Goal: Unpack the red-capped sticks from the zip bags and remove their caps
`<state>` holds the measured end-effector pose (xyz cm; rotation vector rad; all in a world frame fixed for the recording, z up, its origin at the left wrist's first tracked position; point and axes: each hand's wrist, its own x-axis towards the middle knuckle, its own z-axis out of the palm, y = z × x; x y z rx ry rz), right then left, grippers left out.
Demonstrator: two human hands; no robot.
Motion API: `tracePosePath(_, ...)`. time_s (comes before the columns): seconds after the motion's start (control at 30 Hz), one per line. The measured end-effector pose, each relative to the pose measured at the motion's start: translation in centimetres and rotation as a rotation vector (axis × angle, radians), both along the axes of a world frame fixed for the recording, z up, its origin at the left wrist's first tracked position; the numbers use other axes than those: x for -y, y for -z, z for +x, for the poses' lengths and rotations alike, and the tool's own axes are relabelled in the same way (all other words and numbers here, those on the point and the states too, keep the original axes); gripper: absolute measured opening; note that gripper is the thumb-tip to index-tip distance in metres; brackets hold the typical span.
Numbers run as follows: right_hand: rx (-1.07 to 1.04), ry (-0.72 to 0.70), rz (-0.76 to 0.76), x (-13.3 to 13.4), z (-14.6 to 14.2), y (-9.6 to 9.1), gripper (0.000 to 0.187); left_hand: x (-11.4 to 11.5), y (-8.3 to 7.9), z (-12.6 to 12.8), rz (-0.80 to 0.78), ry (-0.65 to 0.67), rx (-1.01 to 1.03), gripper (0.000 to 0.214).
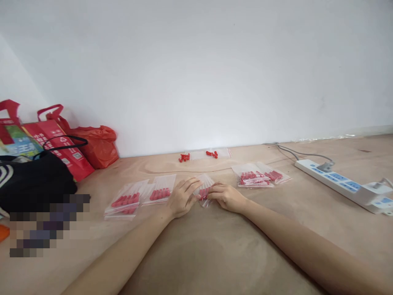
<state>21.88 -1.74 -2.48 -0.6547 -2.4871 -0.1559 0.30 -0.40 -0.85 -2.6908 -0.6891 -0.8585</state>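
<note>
Between my hands on the wooden table lies a small clear zip bag with a row of small red pieces inside; their exact kind is too small to tell. My left hand grips the bag's left side, fingers bent and thumb at its lower edge. On the opposite side, my right hand is closed on the bag's lower right edge with curled fingers. My fingers partly cover the bag. Just left of my left hand is another filled bag, flat on the table.
Filled bags are piled at the left and at the right. Near the wall lie loose red pieces and a bag with red pieces on it. A white power strip is at the right; a red plastic bag and a black bag stand left.
</note>
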Motion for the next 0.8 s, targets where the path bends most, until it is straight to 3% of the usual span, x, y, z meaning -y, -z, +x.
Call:
tracePosePath(0.1,-0.103,-0.012,-0.101,-0.4,0.4,0.0,0.026,-0.6,0.2,-0.2,-0.221,-0.107,-0.098,0.041)
tracePosePath(0.17,-0.21,0.144,-0.173,-0.5,0.5,0.2,0.013,-0.8,0.3,-0.2,-0.358,-0.153,-0.163,0.046)
tracePosePath(0.27,-0.354,0.454,-0.253,-0.2,0.3,0.4,0.012,-0.6,0.5,-0.1,-0.467,-0.207,-0.171,0.047)
tracePosePath(0.37,-0.353,0.568,-0.275,0.3,-0.3,0.3,0.01,-0.1,0.5,0.2,-0.436,-0.237,-0.124,0.046)
tracePosePath(0.5,-0.275,0.536,-0.283,1.0,-0.8,0.0,0.003,0.4,0.5,0.6,-0.35,-0.227,-0.079,0.041)
tracePosePath(0.8,-0.154,0.564,-0.132,1.4,-0.8,-0.3,0.023,0.8,0.1,0.7,-0.318,-0.21,-0.05,0.032)
